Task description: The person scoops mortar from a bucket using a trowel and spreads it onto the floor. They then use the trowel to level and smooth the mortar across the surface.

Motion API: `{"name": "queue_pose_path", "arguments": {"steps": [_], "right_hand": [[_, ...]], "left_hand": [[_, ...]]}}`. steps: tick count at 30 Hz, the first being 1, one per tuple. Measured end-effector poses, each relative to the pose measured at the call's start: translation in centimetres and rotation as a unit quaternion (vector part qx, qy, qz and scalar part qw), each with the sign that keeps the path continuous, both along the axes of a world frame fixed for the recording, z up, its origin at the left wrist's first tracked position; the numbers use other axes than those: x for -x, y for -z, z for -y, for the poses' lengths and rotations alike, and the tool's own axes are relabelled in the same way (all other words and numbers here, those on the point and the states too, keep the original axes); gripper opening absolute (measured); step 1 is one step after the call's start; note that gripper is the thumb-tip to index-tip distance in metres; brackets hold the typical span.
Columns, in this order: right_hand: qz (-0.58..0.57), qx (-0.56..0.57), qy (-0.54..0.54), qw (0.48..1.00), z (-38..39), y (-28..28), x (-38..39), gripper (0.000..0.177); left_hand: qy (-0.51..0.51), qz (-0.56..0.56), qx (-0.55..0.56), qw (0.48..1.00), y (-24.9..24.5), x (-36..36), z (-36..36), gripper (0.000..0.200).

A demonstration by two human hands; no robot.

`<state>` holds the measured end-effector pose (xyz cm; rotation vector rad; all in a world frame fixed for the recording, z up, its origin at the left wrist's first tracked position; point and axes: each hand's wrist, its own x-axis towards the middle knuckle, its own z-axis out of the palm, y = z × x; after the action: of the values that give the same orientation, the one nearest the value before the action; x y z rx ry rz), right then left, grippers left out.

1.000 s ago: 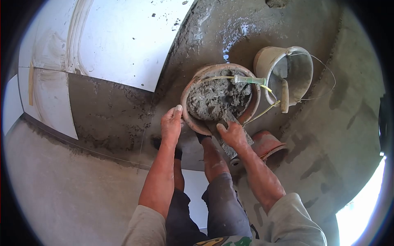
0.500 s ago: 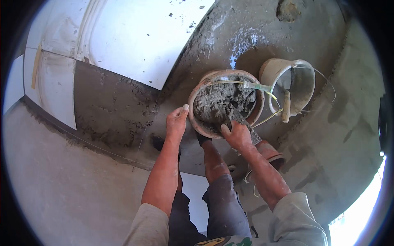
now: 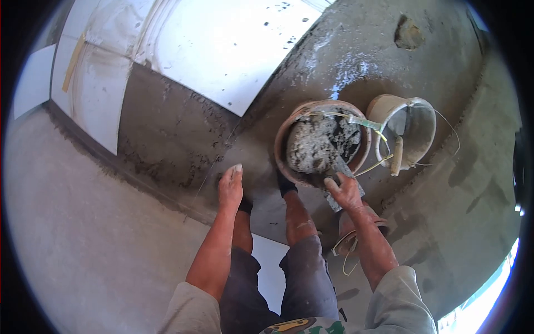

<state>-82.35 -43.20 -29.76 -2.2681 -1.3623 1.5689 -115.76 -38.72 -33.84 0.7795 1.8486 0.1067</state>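
My right hand (image 3: 346, 192) is closed around a mortar-smeared trowel (image 3: 335, 204), whose flat grey blade shows on both sides of the fist at the near right rim of a bucket. This round bucket (image 3: 282, 146) stands on the floor, with a rounded heap of wet grey mortar (image 3: 311, 146) inside. How far the blade reaches under the mortar is hidden. To the left of the bucket, my left hand (image 3: 230, 188) hovers apart from its rim, holding nothing, thumb up and fingers loosely bent.
A second bucket (image 3: 378, 108) leans to the right, with a handled tool (image 3: 397, 157) at its mouth. A smaller reddish bucket (image 3: 347, 225) lies below my right wrist. White tiles (image 3: 211, 55) cover the upper left; a brownish lump (image 3: 409, 33) sits farther off.
My left hand has let go of the bucket's rim and is now apart from it. The mortar heap looks rounder. The whole view has shifted, moving the buckets rightward in the picture.
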Motion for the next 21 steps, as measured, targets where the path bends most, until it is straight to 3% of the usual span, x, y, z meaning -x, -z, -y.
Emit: {"name": "queue_pose_path", "arguments": {"steps": [4, 8, 10, 13, 17, 21], "right_hand": [[-0.024, -0.021, 0.031, 0.999, 0.5, -2.2, -0.4, 0.033], [-0.014, 0.032, -0.018, 0.999, 1.0, -5.6, -1.8, 0.033], [0.014, 0.024, -0.064, 0.998, 0.8, -6.7, -1.7, 0.034], [0.052, -0.019, -0.151, 0.987, 0.1, -8.5, 0.4, 0.037], [0.042, -0.023, -0.222, 0.974, -1.9, -10.2, 7.8, 0.034], [0.007, -0.028, -0.289, 0.957, -2.1, -7.9, 17.1, 0.033]], "left_hand": [[-0.029, -0.020, -0.005, 0.999, -3.1, 3.2, 4.3, 0.036], [-0.097, -0.026, 0.026, 0.995, -6.0, 3.2, 7.9, 0.041], [-0.079, -0.028, 0.108, 0.991, -11.3, 2.1, 4.5, 0.041], [-0.139, 0.067, 0.051, 0.987, -7.7, 1.7, 11.7, 0.042], [-0.149, 0.067, 0.055, 0.985, -8.7, 3.5, 14.8, 0.042], [-0.231, 0.090, 0.103, 0.963, -9.0, 8.1, 17.8, 0.042]]}}
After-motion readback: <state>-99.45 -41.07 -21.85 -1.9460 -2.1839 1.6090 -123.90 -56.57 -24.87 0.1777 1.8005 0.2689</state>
